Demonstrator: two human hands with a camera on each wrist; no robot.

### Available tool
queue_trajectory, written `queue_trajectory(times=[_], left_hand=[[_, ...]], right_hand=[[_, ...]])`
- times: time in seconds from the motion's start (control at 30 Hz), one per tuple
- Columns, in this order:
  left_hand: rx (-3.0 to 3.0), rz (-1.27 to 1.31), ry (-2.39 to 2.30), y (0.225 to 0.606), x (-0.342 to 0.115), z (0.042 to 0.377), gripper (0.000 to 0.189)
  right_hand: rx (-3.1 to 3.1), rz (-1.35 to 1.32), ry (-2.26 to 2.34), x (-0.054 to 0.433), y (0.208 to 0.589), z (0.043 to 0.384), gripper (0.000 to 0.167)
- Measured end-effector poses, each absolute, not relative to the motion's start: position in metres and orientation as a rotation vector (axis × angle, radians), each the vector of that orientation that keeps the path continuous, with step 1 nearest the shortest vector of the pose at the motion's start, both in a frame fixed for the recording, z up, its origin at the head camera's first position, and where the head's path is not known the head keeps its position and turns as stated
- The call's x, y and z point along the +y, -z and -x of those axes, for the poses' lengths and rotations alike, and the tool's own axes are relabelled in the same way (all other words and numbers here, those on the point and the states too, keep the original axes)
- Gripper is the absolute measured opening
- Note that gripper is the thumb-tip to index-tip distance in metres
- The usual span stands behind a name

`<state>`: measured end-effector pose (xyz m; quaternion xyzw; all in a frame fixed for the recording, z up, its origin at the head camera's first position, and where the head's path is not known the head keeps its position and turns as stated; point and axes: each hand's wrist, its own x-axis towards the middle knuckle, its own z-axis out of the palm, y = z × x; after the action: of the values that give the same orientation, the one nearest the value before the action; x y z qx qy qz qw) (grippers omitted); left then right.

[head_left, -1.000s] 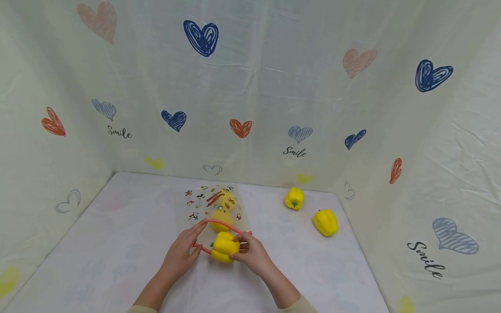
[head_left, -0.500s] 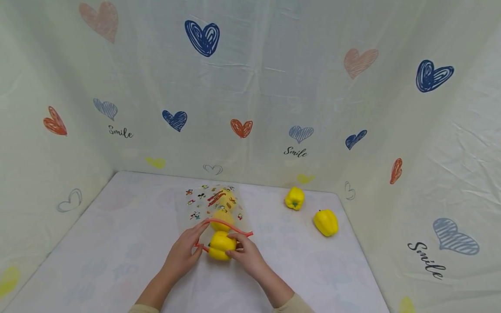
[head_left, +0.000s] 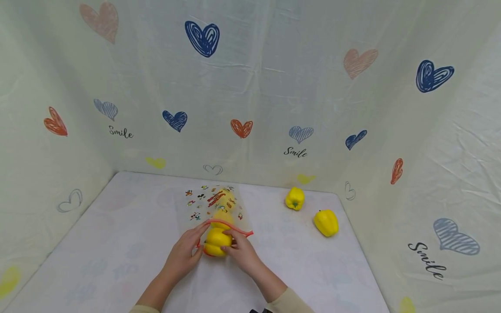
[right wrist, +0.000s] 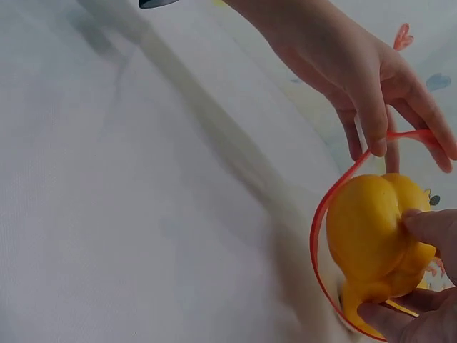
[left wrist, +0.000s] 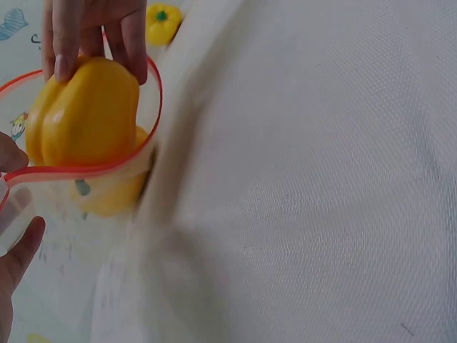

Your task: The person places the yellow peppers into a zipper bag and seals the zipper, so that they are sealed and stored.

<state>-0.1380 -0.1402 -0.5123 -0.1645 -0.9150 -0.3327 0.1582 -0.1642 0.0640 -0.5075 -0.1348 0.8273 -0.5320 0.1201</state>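
A clear plastic bag (head_left: pixel 195 204) with cartoon prints and a red-edged mouth lies flat on the table. Two yellow bell peppers (head_left: pixel 224 199) show through it. My left hand (head_left: pixel 185 252) holds the mouth apart at its left side, thumb and fingers at the red rim (right wrist: pixel 315 243). Another yellow bell pepper (head_left: pixel 217 241) is pinched by the fingertips of my right hand (head_left: pixel 242 255). In the left wrist view this pepper (left wrist: pixel 86 114) sits partly within the red mouth, with my right hand (left wrist: pixel 96 32) above it and a bagged pepper (left wrist: pixel 107 194) beyond.
Two more yellow bell peppers lie right of the bag: one near the back edge (head_left: pixel 294 198), one nearer the right edge (head_left: pixel 325 223). A white cloth (head_left: pixel 117 234) covers the table. Heart-printed curtains (head_left: pixel 258 87) stand close behind and at both sides.
My right hand has moved left and slightly forward with its pepper, from the front of the bag into the red mouth. The left hand has stayed nearly still at the rim.
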Motion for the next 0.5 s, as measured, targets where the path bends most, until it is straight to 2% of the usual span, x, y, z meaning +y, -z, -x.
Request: queue_trajectory(times=[0.5], left_hand=[[-2.589, 0.481, 0.952, 0.516, -0.140, 0.139, 0.068]], right_hand=[[2.493, 0.410, 1.482, 0.046, 0.512, 0.175, 0.041]])
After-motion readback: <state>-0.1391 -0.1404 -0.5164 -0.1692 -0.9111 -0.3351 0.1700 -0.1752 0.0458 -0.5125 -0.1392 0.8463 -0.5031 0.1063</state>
